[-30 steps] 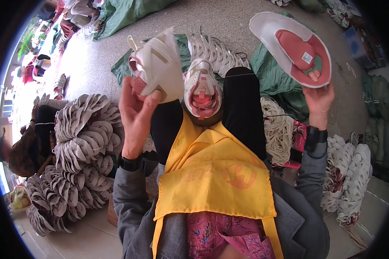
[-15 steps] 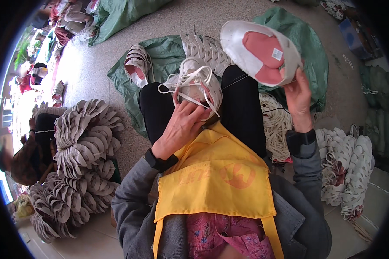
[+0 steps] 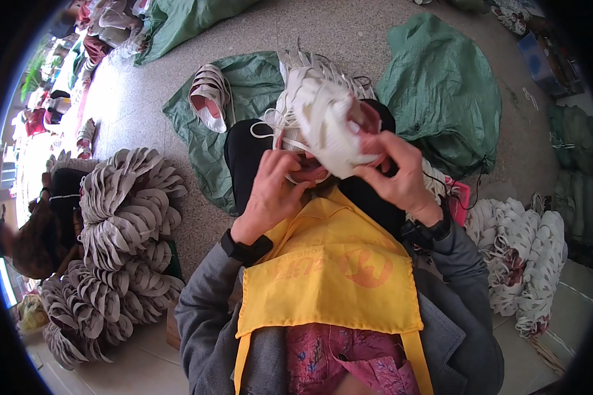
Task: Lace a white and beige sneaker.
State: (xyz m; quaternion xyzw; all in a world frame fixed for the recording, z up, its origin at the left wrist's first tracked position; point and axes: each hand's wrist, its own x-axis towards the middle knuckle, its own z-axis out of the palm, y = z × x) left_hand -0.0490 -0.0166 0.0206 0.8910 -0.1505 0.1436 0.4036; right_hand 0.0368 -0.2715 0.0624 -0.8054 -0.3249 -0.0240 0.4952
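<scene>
Over my lap, my right hand (image 3: 400, 176) grips a white shoe upper (image 3: 328, 125) with pink lining by its heel end; it is slightly blurred. Beneath and left of it lies a laced shoe upper (image 3: 291, 131) with loose white laces, partly covered. My left hand (image 3: 270, 191) pinches this laced upper at its near opening, fingers curled on the pink lining. The two uppers overlap between my knees. Behind them a row of nested white uppers (image 3: 301, 62) rests on green sheeting.
Left stand large coiled stacks of grey-white shoe parts (image 3: 130, 210). A single upper (image 3: 209, 99) lies on the green sheet (image 3: 254, 72). A green sack (image 3: 435, 85) sits back right, with bundled white uppers (image 3: 517, 257) at right. Another person (image 3: 43, 230) sits far left.
My right hand has swung the white upper in from the far right, turning it over and lowering it onto the laced upper. My left hand stays at the laced upper.
</scene>
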